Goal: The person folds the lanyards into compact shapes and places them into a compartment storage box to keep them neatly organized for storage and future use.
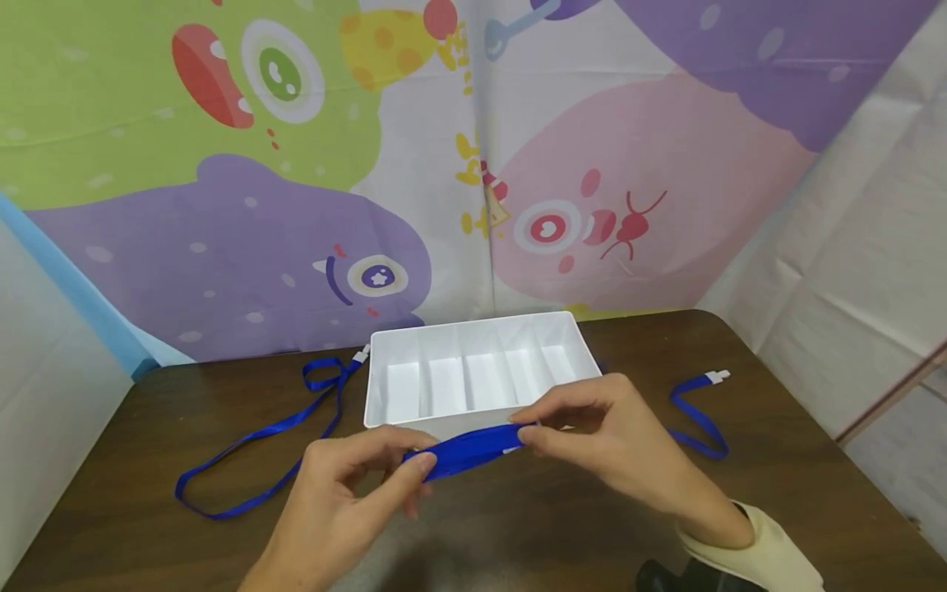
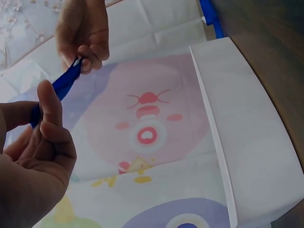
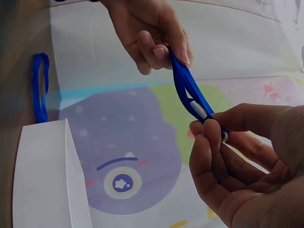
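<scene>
A folded blue lanyard [image 1: 473,451] is stretched between both hands, in front of a white divided tray [image 1: 484,419]. My left hand [image 1: 336,493] pinches its left end between thumb and fingers. At the other end, my right hand [image 1: 607,436] pinches it with thumb and index finger. The right wrist view shows the lanyard [image 3: 183,85] as a layered loop, with a white clip [image 3: 198,109] beside the right fingertips. Both hands hold it up above the table; the left wrist view shows it tilted between them.
On the dark wooden table [image 1: 577,510], a second blue lanyard [image 1: 259,432] lies loosely looped left of the tray. A third blue lanyard [image 1: 699,419] with a white clip lies at the right. Behind the table hangs a cartoon-printed cloth [image 1: 459,271].
</scene>
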The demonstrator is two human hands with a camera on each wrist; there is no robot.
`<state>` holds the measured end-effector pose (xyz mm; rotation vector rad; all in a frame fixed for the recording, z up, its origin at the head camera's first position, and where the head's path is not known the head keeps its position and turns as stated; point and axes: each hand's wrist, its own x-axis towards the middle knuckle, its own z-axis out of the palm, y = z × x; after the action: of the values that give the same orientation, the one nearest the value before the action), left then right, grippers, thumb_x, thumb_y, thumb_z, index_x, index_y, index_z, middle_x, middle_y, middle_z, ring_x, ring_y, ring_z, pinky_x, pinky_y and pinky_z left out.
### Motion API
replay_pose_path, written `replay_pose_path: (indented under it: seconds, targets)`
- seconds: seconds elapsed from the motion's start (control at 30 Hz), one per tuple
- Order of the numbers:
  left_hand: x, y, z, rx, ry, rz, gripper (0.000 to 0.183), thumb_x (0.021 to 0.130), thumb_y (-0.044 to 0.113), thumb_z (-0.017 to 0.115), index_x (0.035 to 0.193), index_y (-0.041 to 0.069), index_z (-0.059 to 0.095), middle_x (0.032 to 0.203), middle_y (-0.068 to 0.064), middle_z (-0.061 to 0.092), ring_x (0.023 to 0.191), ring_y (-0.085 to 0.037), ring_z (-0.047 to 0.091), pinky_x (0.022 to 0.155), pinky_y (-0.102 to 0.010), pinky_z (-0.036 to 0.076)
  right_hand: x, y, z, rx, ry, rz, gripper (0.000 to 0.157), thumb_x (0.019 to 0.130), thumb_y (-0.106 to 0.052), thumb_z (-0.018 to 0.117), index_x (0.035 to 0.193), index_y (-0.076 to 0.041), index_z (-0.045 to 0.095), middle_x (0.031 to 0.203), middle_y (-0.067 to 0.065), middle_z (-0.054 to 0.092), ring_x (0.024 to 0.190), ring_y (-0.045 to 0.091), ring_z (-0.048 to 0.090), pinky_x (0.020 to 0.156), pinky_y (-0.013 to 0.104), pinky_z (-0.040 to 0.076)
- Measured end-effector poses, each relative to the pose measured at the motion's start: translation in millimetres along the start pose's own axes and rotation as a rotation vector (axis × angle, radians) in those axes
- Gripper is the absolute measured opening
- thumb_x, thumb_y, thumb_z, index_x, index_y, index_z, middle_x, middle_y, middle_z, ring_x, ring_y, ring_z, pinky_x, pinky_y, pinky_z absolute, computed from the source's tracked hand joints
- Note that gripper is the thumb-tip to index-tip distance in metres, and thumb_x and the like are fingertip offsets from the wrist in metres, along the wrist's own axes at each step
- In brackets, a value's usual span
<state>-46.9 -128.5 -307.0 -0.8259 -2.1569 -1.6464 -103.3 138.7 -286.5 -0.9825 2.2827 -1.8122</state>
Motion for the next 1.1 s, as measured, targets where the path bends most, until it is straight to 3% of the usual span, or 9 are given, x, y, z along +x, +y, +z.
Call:
replay_pose_path:
  seconds: [0.23, 0.4, 0.5, 0.57, 0.67, 0.73, 0.87, 1.0, 1.1]
  targets:
    - [1.2, -3.7, -2.2, -0.091, -0.11, 0.125, 0.032, 0.088, -0.015, 0.064, 0.11, 0.007, 0.067, 0.074, -0.001, 0.068, 0.059, -0.006, 0.064, 0.059, -0.024, 0.053, 0, -1, -2.2, -0.01, -0.006, 0.012, 0.013, 0.085, -0.006, 0.078, 0.095, -0.016, 0.079, 0.086, 0.001, 0.075, 0.073, 0.019, 0.068, 0.06, 0.029, 0.055]
    - [0.8, -3.5, -1.3, -0.185, -0.317, 0.185, 0.029, 0.09, -0.014, 0.062, 0.11, 0.007, 0.066, 0.084, -0.003, 0.073, 0.073, -0.008, 0.071, 0.067, -0.028, 0.058, 1, 1, -1.5, -0.001, -0.015, 0.016, 0.014, 0.085, -0.005, 0.077, 0.095, -0.015, 0.078, 0.086, 0.001, 0.075, 0.074, 0.019, 0.067, 0.062, 0.03, 0.055]
    - [-0.2, -1.0, 0.1, -0.189, -0.429, 0.177, 0.025, 0.091, -0.006, 0.066, 0.111, 0.009, 0.066, 0.093, -0.003, 0.075, 0.083, -0.008, 0.072, 0.073, -0.029, 0.059, 1, 1, 0.4, -0.004, -0.027, 0.01, 0.014, 0.087, -0.006, 0.076, 0.095, -0.017, 0.078, 0.087, 0.001, 0.075, 0.077, 0.02, 0.067, 0.065, 0.031, 0.056]
    - [-1.2, 0.8, 1.1, -0.161, -0.463, 0.167, 0.026, 0.091, -0.004, 0.067, 0.112, 0.01, 0.066, 0.097, -0.002, 0.075, 0.086, -0.006, 0.071, 0.075, -0.027, 0.058, 1, 3, 2.3, 0.002, -0.035, 0.012, 0.014, 0.088, -0.006, 0.075, 0.095, -0.017, 0.078, 0.089, 0.001, 0.075, 0.081, 0.02, 0.067, 0.067, 0.032, 0.056]
    - [-1.5, 0.3, 4.0, -0.078, -0.447, 0.244, 0.027, 0.089, -0.006, 0.067, 0.111, 0.01, 0.067, 0.095, 0.0, 0.075, 0.085, -0.002, 0.07, 0.074, -0.02, 0.056, 2, 7, 6.1, 0.014, -0.046, 0.018, 0.012, 0.088, -0.006, 0.074, 0.096, -0.015, 0.077, 0.091, 0.002, 0.074, 0.082, 0.02, 0.067, 0.069, 0.032, 0.056]
    - [-0.8, -2.1, 7.2, 0.007, -0.399, 0.344, 0.024, 0.09, -0.005, 0.065, 0.108, 0.011, 0.068, 0.094, 0.002, 0.073, 0.086, -0.002, 0.067, 0.076, -0.016, 0.053, 3, 11, 9.0, 0.01, -0.05, 0.023, 0.01, 0.088, -0.006, 0.074, 0.096, -0.013, 0.077, 0.09, 0.003, 0.074, 0.08, 0.018, 0.067, 0.069, 0.031, 0.056]
    - [2.4, -6.7, 12.8, 0.171, -0.309, 0.535, 0.012, 0.095, 0.008, 0.065, 0.104, 0.013, 0.072, 0.109, -0.004, 0.061, 0.101, -0.014, 0.056, 0.086, -0.02, 0.047, 4, 16, 13.9, -0.041, -0.063, 0.052, 0.009, 0.088, -0.008, 0.074, 0.094, -0.014, 0.077, 0.086, 0.0, 0.073, 0.075, 0.015, 0.066, 0.068, 0.03, 0.056]
    - [4.9, -10.1, 18.5, 0.251, -0.35, 0.65, 0.013, 0.1, 0.01, 0.057, 0.1, 0.011, 0.07, 0.122, -0.01, 0.062, 0.119, -0.027, 0.057, 0.097, -0.032, 0.047, 4, 16, 17.0, -0.1, -0.091, 0.076, 0.01, 0.089, -0.01, 0.074, 0.094, -0.018, 0.077, 0.086, -0.005, 0.073, 0.077, 0.015, 0.068, 0.07, 0.031, 0.057]
    - [3.8, -10.8, 21.8, 0.275, -0.373, 0.681, 0.018, 0.101, 0.008, 0.051, 0.1, 0.009, 0.068, 0.115, -0.004, 0.071, 0.118, -0.022, 0.063, 0.096, -0.028, 0.048, 3, 16, 18.5, -0.127, -0.105, 0.077, 0.009, 0.089, -0.011, 0.073, 0.094, -0.017, 0.077, 0.088, -0.007, 0.074, 0.078, 0.014, 0.069, 0.071, 0.031, 0.057]
